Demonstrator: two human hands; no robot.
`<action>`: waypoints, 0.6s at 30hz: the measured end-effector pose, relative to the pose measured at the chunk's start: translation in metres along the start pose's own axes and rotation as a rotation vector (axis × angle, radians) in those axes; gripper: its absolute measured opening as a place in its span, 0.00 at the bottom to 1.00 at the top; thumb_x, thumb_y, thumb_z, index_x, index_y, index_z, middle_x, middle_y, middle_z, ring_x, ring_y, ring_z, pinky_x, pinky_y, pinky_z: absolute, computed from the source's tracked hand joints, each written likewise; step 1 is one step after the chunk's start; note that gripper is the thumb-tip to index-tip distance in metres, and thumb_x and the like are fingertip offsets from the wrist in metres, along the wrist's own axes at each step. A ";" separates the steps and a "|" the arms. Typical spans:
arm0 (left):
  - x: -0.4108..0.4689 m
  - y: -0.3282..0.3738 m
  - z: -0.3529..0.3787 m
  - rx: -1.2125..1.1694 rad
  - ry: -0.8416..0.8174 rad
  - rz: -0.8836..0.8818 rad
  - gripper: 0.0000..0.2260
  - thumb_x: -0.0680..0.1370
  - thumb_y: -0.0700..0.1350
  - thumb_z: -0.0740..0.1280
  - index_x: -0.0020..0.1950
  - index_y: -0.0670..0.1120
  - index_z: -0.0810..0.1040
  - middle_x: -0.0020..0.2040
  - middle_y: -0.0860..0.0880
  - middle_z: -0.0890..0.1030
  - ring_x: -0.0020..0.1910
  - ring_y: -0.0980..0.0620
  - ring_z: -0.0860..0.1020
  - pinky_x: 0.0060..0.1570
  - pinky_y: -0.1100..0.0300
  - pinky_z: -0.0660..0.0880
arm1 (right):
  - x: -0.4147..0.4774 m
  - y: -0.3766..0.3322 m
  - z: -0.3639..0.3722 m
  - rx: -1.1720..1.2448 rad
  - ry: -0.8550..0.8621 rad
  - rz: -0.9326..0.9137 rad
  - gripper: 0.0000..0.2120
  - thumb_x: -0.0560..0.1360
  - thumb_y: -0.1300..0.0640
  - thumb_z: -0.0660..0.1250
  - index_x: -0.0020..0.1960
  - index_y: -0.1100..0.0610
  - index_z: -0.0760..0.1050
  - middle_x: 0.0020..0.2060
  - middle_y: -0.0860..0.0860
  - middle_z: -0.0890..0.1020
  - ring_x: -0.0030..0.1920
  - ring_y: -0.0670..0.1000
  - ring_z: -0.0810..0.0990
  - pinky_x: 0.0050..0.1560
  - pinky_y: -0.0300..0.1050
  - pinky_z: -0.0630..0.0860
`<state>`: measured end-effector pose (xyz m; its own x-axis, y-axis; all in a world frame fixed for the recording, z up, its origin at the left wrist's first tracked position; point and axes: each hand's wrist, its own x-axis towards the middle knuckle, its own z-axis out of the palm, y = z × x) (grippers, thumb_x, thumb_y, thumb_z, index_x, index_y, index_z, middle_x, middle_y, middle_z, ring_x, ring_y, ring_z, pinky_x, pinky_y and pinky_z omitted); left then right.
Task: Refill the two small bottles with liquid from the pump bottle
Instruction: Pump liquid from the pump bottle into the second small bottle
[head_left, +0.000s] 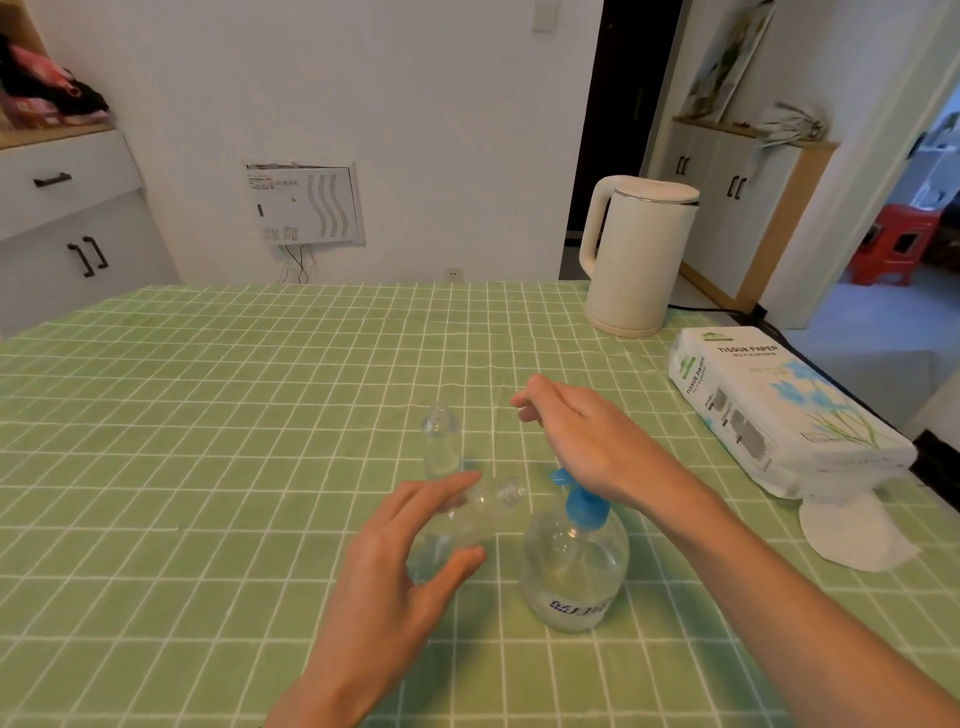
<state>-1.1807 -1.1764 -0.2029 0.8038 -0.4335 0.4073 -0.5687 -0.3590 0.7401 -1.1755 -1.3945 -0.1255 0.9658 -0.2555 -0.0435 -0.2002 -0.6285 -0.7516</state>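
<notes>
A clear pump bottle (571, 566) with a blue pump head stands on the green checked tablecloth (208, 415), liquid in its lower part. My right hand (576, 431) hovers over the pump head with relaxed fingers, holding nothing. One small clear bottle (441, 447) stands upright further back. A second small clear bottle (483, 512) is tilted, its neck pointing right toward the pump spout. My left hand (410, 551) is around that bottle, fingers above and thumb below; the grip looks loose and blurred.
A white electric kettle (636, 254) stands at the table's back right, its cord trailing off the edge. A pack of tissue paper (779, 410) lies on the right side with a loose tissue (852, 530) in front of it. White cabinets flank the room.
</notes>
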 end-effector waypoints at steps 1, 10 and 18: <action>0.000 0.000 0.000 0.002 -0.005 0.004 0.24 0.75 0.60 0.70 0.72 0.67 0.74 0.60 0.67 0.79 0.64 0.63 0.79 0.62 0.66 0.71 | 0.001 0.001 0.001 0.007 0.007 0.003 0.26 0.89 0.43 0.49 0.63 0.55 0.83 0.60 0.58 0.87 0.64 0.56 0.84 0.52 0.38 0.73; 0.006 0.003 0.010 -0.026 -0.015 0.006 0.30 0.73 0.48 0.80 0.72 0.65 0.76 0.59 0.65 0.83 0.64 0.62 0.80 0.64 0.74 0.68 | 0.007 0.008 0.003 0.090 -0.021 0.080 0.19 0.87 0.47 0.56 0.57 0.47 0.86 0.55 0.42 0.87 0.62 0.47 0.83 0.70 0.52 0.76; 0.009 0.007 0.011 -0.089 0.030 -0.011 0.22 0.71 0.45 0.82 0.62 0.55 0.80 0.57 0.61 0.84 0.61 0.59 0.81 0.59 0.75 0.70 | 0.009 0.012 0.003 0.124 -0.011 0.090 0.18 0.88 0.51 0.57 0.58 0.49 0.86 0.54 0.43 0.88 0.61 0.45 0.83 0.55 0.38 0.74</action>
<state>-1.1794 -1.1922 -0.1996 0.8152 -0.4049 0.4140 -0.5434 -0.2876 0.7887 -1.1683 -1.4021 -0.1371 0.9468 -0.2982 -0.1206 -0.2645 -0.5081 -0.8197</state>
